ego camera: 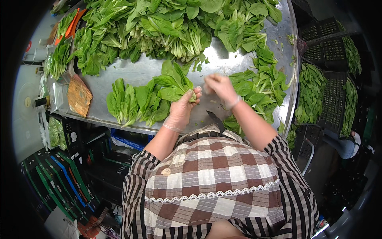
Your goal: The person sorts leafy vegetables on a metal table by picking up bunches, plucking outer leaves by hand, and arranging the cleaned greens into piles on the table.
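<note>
My left hand (181, 111), in a thin clear glove, is closed around the stem end of a small head of leafy greens (175, 82), its leaves pointing up and away from me. To its right, my right hand (221, 89), also gloved, hovers over the metal table (125, 70). Its fingers are curled and blurred by motion, so I cannot make out whether anything is between them. Several trimmed greens (134, 103) lie in a row just left of my left hand. Loose leaves (265, 86) are scattered to the right of my right hand.
A large heap of greens (167, 33) covers the table's far side. A worn brown board (79, 95) sits at the left edge. Black crates (332, 101) with greens stand beyond the right edge; stacked crates (59, 182) are at lower left. A dark strip (215, 119) lies near my apron.
</note>
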Demonstrator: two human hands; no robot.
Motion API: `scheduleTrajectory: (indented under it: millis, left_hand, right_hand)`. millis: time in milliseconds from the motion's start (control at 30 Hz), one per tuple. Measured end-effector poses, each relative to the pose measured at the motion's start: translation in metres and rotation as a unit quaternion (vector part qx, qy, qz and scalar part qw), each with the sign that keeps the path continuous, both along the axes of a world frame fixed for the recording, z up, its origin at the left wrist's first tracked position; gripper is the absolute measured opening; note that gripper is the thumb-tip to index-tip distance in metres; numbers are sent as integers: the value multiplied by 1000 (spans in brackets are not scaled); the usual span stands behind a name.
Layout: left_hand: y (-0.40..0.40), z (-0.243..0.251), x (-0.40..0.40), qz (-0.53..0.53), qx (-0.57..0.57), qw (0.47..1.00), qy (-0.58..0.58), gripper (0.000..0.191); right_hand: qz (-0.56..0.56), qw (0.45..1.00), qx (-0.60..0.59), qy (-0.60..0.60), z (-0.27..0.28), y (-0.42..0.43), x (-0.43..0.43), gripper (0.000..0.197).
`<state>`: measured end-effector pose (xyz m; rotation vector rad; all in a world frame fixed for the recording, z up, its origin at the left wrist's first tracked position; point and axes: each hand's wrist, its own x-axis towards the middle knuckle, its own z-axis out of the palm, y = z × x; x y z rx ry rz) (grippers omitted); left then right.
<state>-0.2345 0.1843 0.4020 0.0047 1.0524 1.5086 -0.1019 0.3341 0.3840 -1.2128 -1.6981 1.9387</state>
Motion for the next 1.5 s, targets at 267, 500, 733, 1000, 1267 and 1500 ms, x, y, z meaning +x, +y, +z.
scheduleTrajectory:
  millis: [267, 500, 733, 1000, 1267, 1500]
  left_hand:
    - [-3, -6, 4, 3, 52, 999, -3, 32]
    - [0, -3, -4, 21, 15, 998, -49, 36]
    - [11, -9, 7, 16, 5, 999, -34, 31]
    - [0, -18, 9, -36, 69, 996, -46, 43]
    - [-4, 12, 16, -47, 21, 998, 23, 35]
    - [1, 21, 21, -38, -22, 998, 32, 27]
  right_hand:
    - [-49, 973, 167, -154, -3, 73, -86, 28]
    - [-24, 998, -47, 26, 13, 31, -16, 19]
    - [86, 988, -98, 89, 18, -25, 31, 28]
    - [188, 978, -79, 51, 23, -43, 34, 29]
    - [199, 979, -34, 21, 25, -53, 37, 33]
    - [104, 994, 21, -41, 14, -69, 37, 29]
